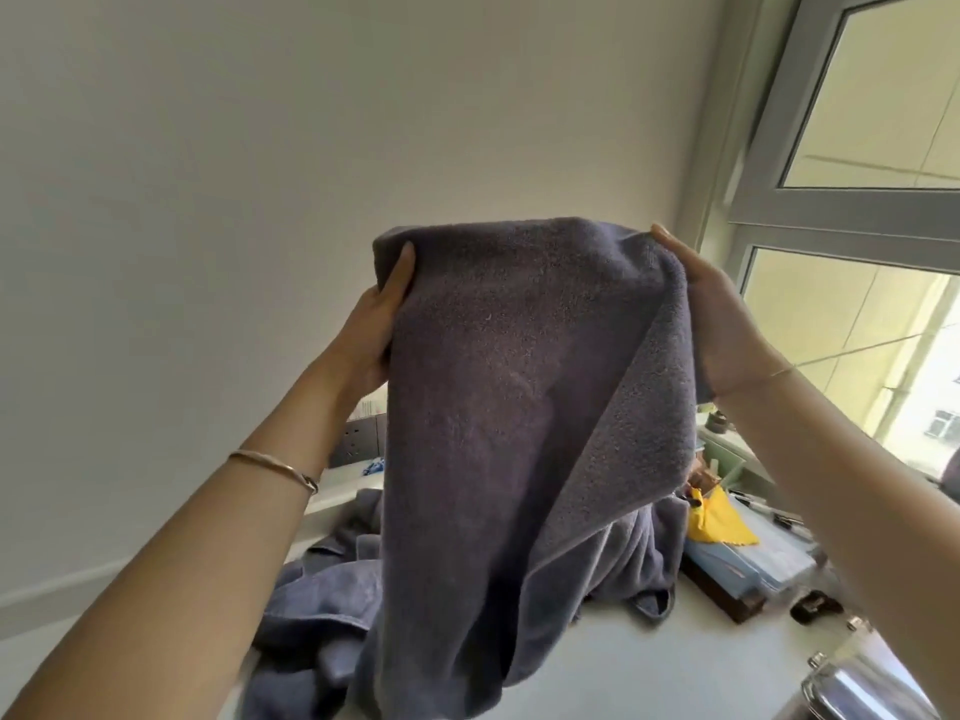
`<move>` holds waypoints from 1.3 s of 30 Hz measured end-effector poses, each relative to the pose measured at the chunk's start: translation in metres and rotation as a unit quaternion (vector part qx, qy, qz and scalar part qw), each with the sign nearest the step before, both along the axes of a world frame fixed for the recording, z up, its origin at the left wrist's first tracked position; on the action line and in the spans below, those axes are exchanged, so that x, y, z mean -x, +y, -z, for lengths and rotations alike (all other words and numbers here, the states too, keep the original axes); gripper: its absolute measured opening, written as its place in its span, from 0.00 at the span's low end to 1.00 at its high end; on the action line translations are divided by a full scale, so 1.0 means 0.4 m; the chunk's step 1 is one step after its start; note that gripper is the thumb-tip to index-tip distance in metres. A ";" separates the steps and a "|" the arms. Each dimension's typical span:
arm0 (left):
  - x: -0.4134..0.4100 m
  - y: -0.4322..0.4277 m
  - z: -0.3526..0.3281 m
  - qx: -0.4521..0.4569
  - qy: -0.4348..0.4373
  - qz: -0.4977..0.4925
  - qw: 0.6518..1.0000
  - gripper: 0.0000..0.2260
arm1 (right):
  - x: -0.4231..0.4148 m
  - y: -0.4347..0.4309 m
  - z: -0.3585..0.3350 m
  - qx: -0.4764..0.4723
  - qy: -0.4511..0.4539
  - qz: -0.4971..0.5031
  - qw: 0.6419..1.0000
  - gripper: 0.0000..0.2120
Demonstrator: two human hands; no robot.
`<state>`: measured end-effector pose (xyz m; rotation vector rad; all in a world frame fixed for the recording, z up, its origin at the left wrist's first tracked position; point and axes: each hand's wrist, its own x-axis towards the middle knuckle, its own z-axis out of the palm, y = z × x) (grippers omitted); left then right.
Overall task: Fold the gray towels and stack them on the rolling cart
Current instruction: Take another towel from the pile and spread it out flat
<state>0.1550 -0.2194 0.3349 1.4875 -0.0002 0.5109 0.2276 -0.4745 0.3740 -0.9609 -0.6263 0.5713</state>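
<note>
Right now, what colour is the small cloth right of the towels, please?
Yellow; the cloth shows best in the head view.

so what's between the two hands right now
The gray towel spans it, left hand and right hand each gripping a top corner; seen in the head view.

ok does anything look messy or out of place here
Nothing is spilled or damaged. The gray terry towel held up by the left hand and right hand hangs askew, its right edge folded over on a slant. Behind it, more gray towels lie in a crumpled heap on the white tabletop, not yet folded.
</note>
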 end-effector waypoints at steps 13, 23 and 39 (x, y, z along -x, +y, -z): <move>-0.256 -0.063 0.402 0.042 0.210 0.026 0.976 0.09 | -0.145 -0.107 0.404 0.332 0.082 0.039 0.939 0.14; -0.526 -0.110 0.433 -0.063 0.157 -0.001 0.986 0.16 | -0.304 -0.170 0.498 0.252 0.113 0.072 0.958 0.16; -0.342 0.052 0.804 -0.273 0.305 -0.042 0.911 0.18 | -0.389 -0.104 0.793 0.520 -0.223 0.439 0.698 0.17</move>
